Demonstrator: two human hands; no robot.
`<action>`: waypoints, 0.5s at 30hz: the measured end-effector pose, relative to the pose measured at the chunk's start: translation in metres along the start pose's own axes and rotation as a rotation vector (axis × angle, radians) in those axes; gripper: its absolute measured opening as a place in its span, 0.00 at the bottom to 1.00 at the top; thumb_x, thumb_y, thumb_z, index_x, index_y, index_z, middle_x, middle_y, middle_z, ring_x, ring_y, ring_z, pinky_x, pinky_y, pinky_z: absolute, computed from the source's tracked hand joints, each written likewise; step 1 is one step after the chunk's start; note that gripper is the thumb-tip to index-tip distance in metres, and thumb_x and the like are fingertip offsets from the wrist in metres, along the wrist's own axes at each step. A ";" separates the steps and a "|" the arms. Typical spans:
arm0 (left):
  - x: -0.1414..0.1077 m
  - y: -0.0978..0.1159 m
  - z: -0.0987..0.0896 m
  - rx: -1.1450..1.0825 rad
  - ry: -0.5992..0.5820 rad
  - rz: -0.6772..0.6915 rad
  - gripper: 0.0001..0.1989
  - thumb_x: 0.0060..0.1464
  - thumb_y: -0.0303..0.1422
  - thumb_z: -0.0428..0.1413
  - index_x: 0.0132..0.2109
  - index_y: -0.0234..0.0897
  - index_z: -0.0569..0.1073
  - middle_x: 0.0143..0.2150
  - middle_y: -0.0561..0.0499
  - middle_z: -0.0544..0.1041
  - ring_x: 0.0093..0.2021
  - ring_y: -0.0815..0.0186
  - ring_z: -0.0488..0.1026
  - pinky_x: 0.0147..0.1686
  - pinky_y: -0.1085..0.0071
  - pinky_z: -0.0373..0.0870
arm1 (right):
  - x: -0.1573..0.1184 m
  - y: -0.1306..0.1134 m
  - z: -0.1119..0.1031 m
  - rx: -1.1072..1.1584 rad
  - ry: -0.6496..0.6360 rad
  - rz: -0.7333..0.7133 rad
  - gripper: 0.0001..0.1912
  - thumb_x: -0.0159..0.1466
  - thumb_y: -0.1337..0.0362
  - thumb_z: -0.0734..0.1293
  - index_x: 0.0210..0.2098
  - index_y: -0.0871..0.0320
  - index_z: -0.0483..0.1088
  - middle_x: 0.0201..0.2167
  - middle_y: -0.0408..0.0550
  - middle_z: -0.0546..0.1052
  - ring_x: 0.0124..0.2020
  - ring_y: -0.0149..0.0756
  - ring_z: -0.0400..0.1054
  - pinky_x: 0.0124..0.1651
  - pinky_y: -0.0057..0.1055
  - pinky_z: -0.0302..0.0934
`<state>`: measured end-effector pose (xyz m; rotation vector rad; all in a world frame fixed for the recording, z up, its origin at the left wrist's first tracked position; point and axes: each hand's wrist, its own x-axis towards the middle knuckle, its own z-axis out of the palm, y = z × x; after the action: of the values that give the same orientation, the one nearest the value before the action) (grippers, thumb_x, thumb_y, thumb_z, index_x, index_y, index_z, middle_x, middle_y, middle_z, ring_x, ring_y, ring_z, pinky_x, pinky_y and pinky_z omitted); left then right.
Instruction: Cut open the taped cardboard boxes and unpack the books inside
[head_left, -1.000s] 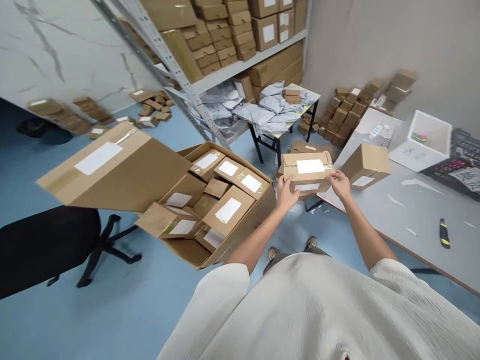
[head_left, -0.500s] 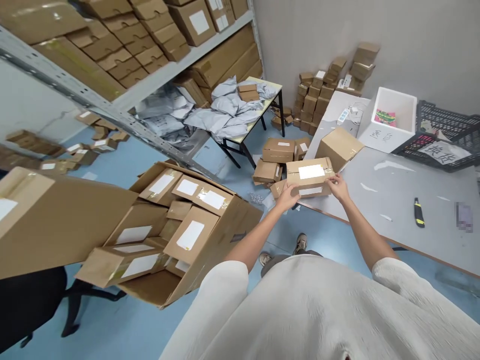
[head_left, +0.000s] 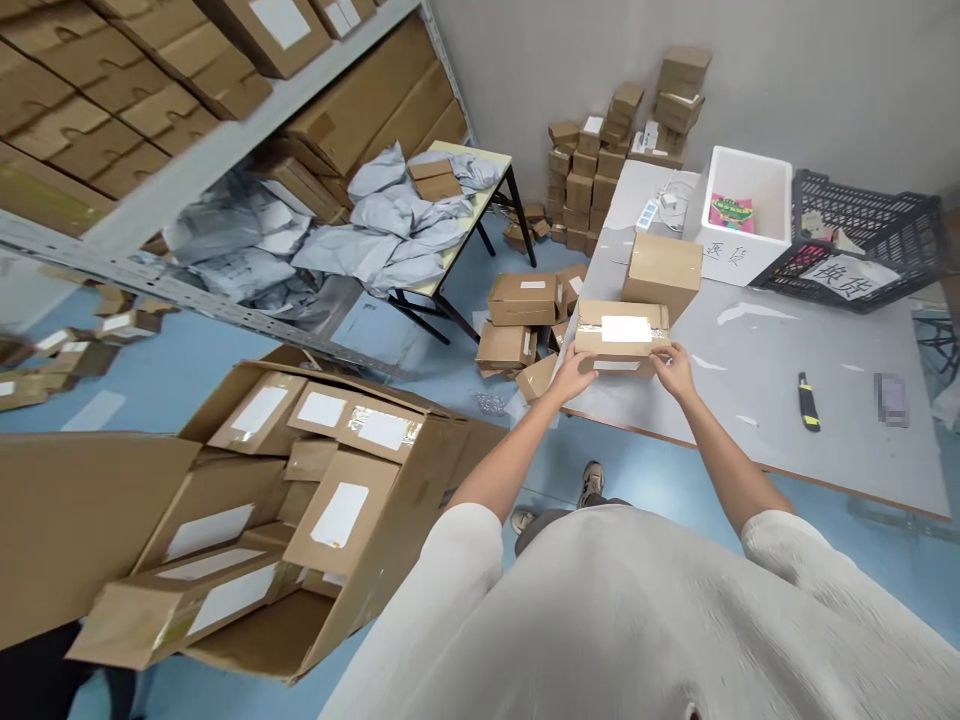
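Observation:
Both of my hands hold a brown cardboard box (head_left: 589, 335) with white labels on its top and front side, at the left front edge of the grey table (head_left: 757, 370). My left hand (head_left: 574, 374) grips the box's lower left corner. At its lower right corner, my right hand (head_left: 673, 370) has its fingers bent against the cardboard. Just behind this box stands a taller plain brown box (head_left: 663, 272). A black and yellow utility knife (head_left: 808, 402) lies on the table to the right.
A large open carton (head_left: 405, 520) of labelled boxes stands at the lower left. White bin (head_left: 739, 255) and black crate (head_left: 907, 235) are at the table's back. Grey parcels (head_left: 375, 225) lie on a small table beside the metal shelf (head_left: 187, 190). More boxes (head_left: 523, 300) are on the floor.
The view has turned right, so the surroundings sit further left. The held box is now further over the table, and the taller box behind it looks more upright. Both hands keep their grip.

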<state>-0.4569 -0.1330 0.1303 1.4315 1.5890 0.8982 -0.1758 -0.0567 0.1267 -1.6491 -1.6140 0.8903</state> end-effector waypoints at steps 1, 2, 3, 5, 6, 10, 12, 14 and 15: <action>0.002 0.000 0.001 -0.006 -0.005 -0.007 0.20 0.56 0.32 0.65 0.56 0.42 0.80 0.75 0.41 0.65 0.74 0.49 0.68 0.72 0.51 0.69 | -0.003 0.001 0.001 -0.024 0.014 -0.005 0.16 0.60 0.54 0.71 0.43 0.55 0.81 0.61 0.61 0.74 0.71 0.58 0.64 0.75 0.55 0.59; 0.003 0.000 0.001 -0.013 0.000 -0.016 0.20 0.56 0.32 0.66 0.56 0.42 0.80 0.76 0.40 0.65 0.76 0.48 0.66 0.73 0.50 0.67 | -0.006 0.002 0.003 -0.048 0.030 -0.013 0.17 0.60 0.54 0.70 0.45 0.55 0.80 0.63 0.62 0.73 0.73 0.59 0.61 0.76 0.57 0.56; 0.003 -0.001 0.000 -0.017 0.015 -0.026 0.20 0.56 0.32 0.66 0.57 0.42 0.80 0.76 0.40 0.65 0.78 0.47 0.63 0.75 0.48 0.65 | -0.009 0.001 0.007 -0.071 0.049 -0.027 0.18 0.61 0.55 0.69 0.47 0.54 0.80 0.64 0.62 0.72 0.75 0.59 0.58 0.77 0.59 0.54; -0.001 -0.003 -0.004 -0.017 0.064 -0.046 0.21 0.56 0.32 0.66 0.58 0.42 0.80 0.76 0.39 0.66 0.80 0.46 0.60 0.76 0.47 0.63 | -0.016 -0.005 0.016 -0.108 0.081 -0.071 0.19 0.62 0.56 0.68 0.51 0.53 0.78 0.69 0.61 0.69 0.77 0.60 0.54 0.78 0.62 0.50; -0.005 -0.005 -0.009 -0.014 0.089 -0.053 0.22 0.56 0.31 0.65 0.58 0.42 0.80 0.77 0.39 0.65 0.80 0.46 0.59 0.76 0.46 0.62 | -0.019 -0.010 0.022 -0.120 0.082 -0.098 0.19 0.62 0.57 0.68 0.52 0.52 0.78 0.71 0.61 0.67 0.78 0.61 0.52 0.78 0.64 0.49; -0.032 -0.016 -0.042 0.008 0.183 -0.069 0.24 0.55 0.28 0.64 0.59 0.42 0.79 0.76 0.39 0.67 0.80 0.47 0.60 0.77 0.45 0.60 | -0.023 -0.042 0.061 -0.140 -0.062 -0.182 0.19 0.64 0.58 0.66 0.53 0.53 0.77 0.74 0.63 0.64 0.78 0.63 0.52 0.77 0.68 0.49; -0.052 -0.024 -0.067 0.019 0.244 -0.080 0.24 0.54 0.27 0.63 0.58 0.41 0.79 0.74 0.39 0.69 0.80 0.48 0.61 0.78 0.46 0.59 | -0.024 -0.064 0.088 -0.123 -0.163 -0.225 0.19 0.64 0.58 0.67 0.52 0.53 0.78 0.73 0.63 0.66 0.77 0.63 0.55 0.76 0.67 0.51; -0.077 -0.033 -0.094 0.026 0.318 -0.088 0.24 0.53 0.27 0.63 0.58 0.41 0.80 0.71 0.39 0.72 0.78 0.48 0.63 0.78 0.47 0.59 | -0.029 -0.086 0.122 -0.091 -0.252 -0.294 0.18 0.64 0.58 0.67 0.51 0.52 0.79 0.70 0.61 0.70 0.75 0.61 0.58 0.76 0.64 0.54; -0.092 -0.038 -0.108 0.028 0.357 -0.091 0.24 0.53 0.26 0.63 0.58 0.41 0.80 0.70 0.40 0.73 0.78 0.49 0.64 0.78 0.47 0.60 | -0.033 -0.098 0.140 -0.075 -0.294 -0.333 0.17 0.64 0.58 0.67 0.50 0.52 0.79 0.68 0.60 0.72 0.74 0.60 0.60 0.76 0.63 0.55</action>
<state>-0.5673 -0.2278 0.1514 1.2546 1.9185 1.1275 -0.3463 -0.0882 0.1315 -1.2845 -2.0706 0.9357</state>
